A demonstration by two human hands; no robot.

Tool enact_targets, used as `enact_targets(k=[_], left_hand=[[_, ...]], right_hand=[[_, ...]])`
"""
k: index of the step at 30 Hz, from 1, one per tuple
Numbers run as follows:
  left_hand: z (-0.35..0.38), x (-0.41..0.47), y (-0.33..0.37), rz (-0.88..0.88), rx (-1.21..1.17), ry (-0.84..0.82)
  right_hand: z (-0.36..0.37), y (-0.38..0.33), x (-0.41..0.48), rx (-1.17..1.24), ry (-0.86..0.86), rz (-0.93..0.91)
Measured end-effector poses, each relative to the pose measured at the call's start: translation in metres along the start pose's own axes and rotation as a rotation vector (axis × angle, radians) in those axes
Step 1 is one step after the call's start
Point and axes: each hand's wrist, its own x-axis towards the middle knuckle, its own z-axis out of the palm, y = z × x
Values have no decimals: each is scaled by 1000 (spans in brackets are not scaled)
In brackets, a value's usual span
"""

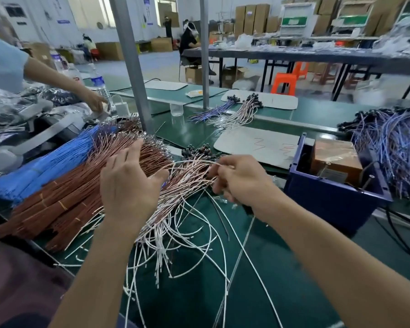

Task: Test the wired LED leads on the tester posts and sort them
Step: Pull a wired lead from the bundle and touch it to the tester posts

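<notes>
A tangled pile of white-and-brown wired LED leads (175,209) lies on the green bench in front of me, their black LED heads (197,151) at the far end. My left hand (128,183) hovers over the pile with fingers spread and relaxed, holding nothing. My right hand (237,178) pinches several leads out of the pile, fingers curled round them. To the right stands a dark blue bin (336,197) holding a brown tester box (336,159) with wires; its posts are hard to make out.
Bundles of brown wire (64,200) and blue wire (45,166) lie at left. A heap of blue-white leads (393,147) sits behind the bin. Two small sorted groups (232,110) lie farther back by grey mats (258,145). Another person's arm (64,81) reaches in at left. Metal posts (133,67) rise from the bench.
</notes>
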Motion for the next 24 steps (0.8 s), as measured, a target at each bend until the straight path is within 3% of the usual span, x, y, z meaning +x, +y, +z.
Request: enact_targets(k=[3,5,9,12,15,17,19,21,24], left_hand=[[9,-12,14,130,-82,164],[15,-14,17,104,-139,229],[25,-7,22,-112,-120,138],[30,-14,43,-129,-130,54],[38,-26,60,-117,-575,-304],[37,-36,67,-175,-960,-607],[38,-45,75,-263,-1296,-793],[40,-56,84,-405,-1555,-855],[52,-68,93,-638,-1683,-831]], right_hand=[[-31,21,-48,259,12,216],[-48,37,-86,336,16,283],[-70,72,-139,450,138,296],[-77,95,-167,428,276,218],[-82,114,-191,386,343,169],[-90,121,-204,318,357,190],[-100,122,-212,218,310,235],[-109,119,-214,245,245,294],[-123,115,-214,502,194,463]])
